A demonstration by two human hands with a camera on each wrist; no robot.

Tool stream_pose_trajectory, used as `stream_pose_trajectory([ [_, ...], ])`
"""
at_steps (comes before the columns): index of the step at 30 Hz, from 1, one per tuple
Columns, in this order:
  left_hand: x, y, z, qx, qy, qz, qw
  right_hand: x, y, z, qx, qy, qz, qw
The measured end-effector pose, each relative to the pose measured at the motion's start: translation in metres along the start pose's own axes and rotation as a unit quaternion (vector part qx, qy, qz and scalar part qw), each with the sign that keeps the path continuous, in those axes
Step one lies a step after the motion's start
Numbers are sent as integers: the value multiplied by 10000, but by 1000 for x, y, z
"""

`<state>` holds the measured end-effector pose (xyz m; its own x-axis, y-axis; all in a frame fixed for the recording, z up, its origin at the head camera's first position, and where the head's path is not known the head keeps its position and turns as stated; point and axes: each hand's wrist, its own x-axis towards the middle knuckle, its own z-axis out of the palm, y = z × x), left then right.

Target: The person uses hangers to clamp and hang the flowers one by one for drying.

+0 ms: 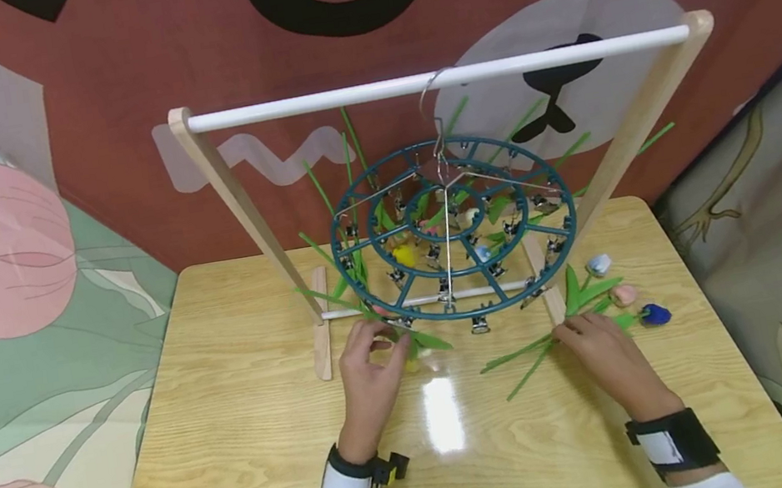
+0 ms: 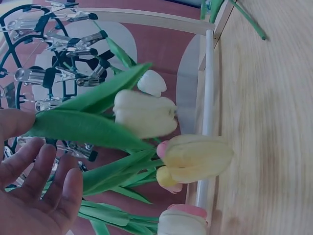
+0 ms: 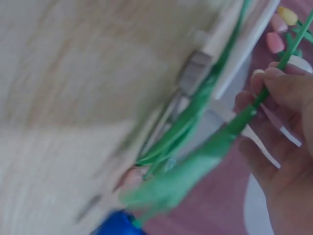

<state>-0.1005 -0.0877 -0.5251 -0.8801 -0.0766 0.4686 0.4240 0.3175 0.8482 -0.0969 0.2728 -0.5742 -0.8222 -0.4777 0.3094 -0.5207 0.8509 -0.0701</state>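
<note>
Over the table, my left hand [image 1: 373,369] is at the near left rim of a round blue-green clip hanger [image 1: 462,315]. In the left wrist view its fingertips pinch the leaf base of a cream artificial tulip [image 2: 144,115], while the other fingers stay loosely bent. More tulips hang head down from the hanger's metal clips, among them a pale yellow one [image 2: 198,159]. My right hand [image 1: 600,348] pinches the green stem of a blue tulip [image 3: 117,224] low over the table's right side. Beside it lie a pink tulip [image 1: 624,294] and a white-blue tulip [image 1: 599,265].
A wooden stand with a white top bar [image 1: 369,94] carries the hanger by its hook. Its wooden feet [image 1: 323,347] rest on the table [image 1: 255,450]. Behind is a reddish printed cloth [image 1: 126,148]. Green stems stick up around the hanger.
</note>
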Motion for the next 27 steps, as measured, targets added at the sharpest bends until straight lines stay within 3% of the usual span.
stream_pose_trajectory([
  [9,-1,9,-2,241,-333,162,9990,11,-25,-22,82,203,-409,9989],
  [16,-2,13,-3,305,-502,328,9977,14,-34,-36,12,126,-437,9990],
  [20,-3,13,-2,293,-611,433,9968,12,-35,-46,-74,-171,-228,9996],
  [23,-5,13,-2,207,-701,525,9959,9,-35,-55,-68,-619,-57,9980],
  [27,-8,14,-4,101,-969,512,9939,6,-36,-62,219,-1022,-60,9945],
])
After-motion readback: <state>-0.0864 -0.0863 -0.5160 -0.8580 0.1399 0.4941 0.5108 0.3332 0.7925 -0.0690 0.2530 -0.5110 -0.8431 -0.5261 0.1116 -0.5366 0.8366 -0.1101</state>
